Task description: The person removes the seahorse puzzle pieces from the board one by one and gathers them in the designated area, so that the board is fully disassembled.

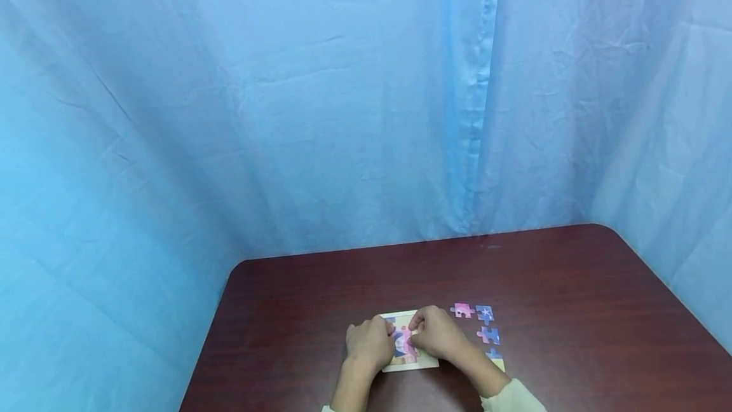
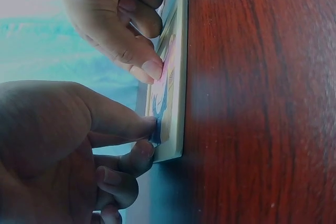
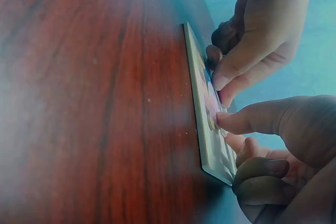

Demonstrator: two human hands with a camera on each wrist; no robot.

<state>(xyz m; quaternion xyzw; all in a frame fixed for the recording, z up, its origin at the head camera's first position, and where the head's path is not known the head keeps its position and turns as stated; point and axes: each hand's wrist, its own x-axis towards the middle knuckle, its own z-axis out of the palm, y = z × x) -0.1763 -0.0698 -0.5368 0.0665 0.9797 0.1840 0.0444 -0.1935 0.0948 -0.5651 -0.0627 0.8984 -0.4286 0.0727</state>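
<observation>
A small jigsaw tray with a pale rim lies flat near the table's front, partly filled with pink and blue pieces. Along its left edge my left hand grips the tray, thumb over the pieces and fingers curled at the side. From the right, my right hand pinches a pink puzzle piece between thumb and forefinger, down at the tray's surface. In the left wrist view, the right thumb and left thumb both touch the picture. The fingers cover part of the pieces.
Right of the tray lie loose jigsaw pieces: a pink one, a blue one with a star, another blue one and a blue-yellow one partly behind the right forearm. Blue curtains surround the dark red-brown table.
</observation>
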